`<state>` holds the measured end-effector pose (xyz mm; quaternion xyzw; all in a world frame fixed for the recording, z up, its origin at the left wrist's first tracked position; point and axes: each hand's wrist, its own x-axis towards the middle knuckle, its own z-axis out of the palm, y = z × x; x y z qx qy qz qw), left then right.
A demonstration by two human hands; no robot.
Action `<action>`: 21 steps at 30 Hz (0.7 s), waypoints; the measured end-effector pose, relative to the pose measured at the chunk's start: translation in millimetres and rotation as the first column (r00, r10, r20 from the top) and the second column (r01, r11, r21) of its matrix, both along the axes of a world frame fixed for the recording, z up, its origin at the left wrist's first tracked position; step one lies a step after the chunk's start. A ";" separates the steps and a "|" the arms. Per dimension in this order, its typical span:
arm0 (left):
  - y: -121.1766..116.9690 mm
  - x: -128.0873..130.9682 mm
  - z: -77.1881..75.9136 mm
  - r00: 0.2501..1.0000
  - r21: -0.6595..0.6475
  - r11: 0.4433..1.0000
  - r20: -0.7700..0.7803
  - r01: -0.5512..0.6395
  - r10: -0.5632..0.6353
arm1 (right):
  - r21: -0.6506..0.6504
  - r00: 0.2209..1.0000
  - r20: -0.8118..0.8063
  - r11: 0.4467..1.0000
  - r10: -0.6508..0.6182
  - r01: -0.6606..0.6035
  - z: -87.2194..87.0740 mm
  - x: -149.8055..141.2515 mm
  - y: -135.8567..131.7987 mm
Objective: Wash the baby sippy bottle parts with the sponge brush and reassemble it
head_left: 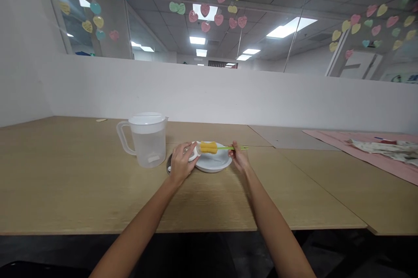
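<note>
My right hand (239,156) grips the thin green handle of a bottle brush (209,147). Its yellow sponge head points left, held level over a white bowl (213,168). On the left, my left hand (183,162) is closed around a small white and clear bottle (195,151), mostly hidden by the fingers. The sponge is at the bottle's mouth; whether its tip sits inside I cannot tell. Beside my left wrist a dark, rounded object (169,164) shows only its edge.
A clear lidded pitcher (150,145) with a handle stands left of my left hand. At the far right, a patterned cloth (388,149) lies on a pink cloth (339,140). Behind the wooden table (98,191) rises a white wall (209,95) with glass above.
</note>
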<state>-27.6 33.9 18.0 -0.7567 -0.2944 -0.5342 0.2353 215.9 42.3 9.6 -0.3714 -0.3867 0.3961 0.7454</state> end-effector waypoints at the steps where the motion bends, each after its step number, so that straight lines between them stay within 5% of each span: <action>1: 0.5 -0.5 0.5 1.000 0.006 1.000 -0.017 -0.008 0.008 | -0.004 1.000 0.002 1.000 0.014 -0.014 0.5 -0.9 -0.3; 12: -10.1 13.3 4.5 0.958 0.031 0.998 -0.284 0.055 -0.044 | -0.007 0.973 0.225 0.999 0.045 -0.044 6.5 -26.8 -6.8; 18: -2.9 8.7 9.1 0.953 0.055 0.994 -0.293 0.094 -0.074 | -0.026 0.978 0.151 0.989 -0.142 0.147 11.1 -30.7 -14.1; 21: 1.2 7.8 14.8 0.945 0.093 0.987 -0.312 0.133 -0.098 | -0.029 0.975 0.202 0.995 -0.092 0.100 17.7 -28.9 -20.6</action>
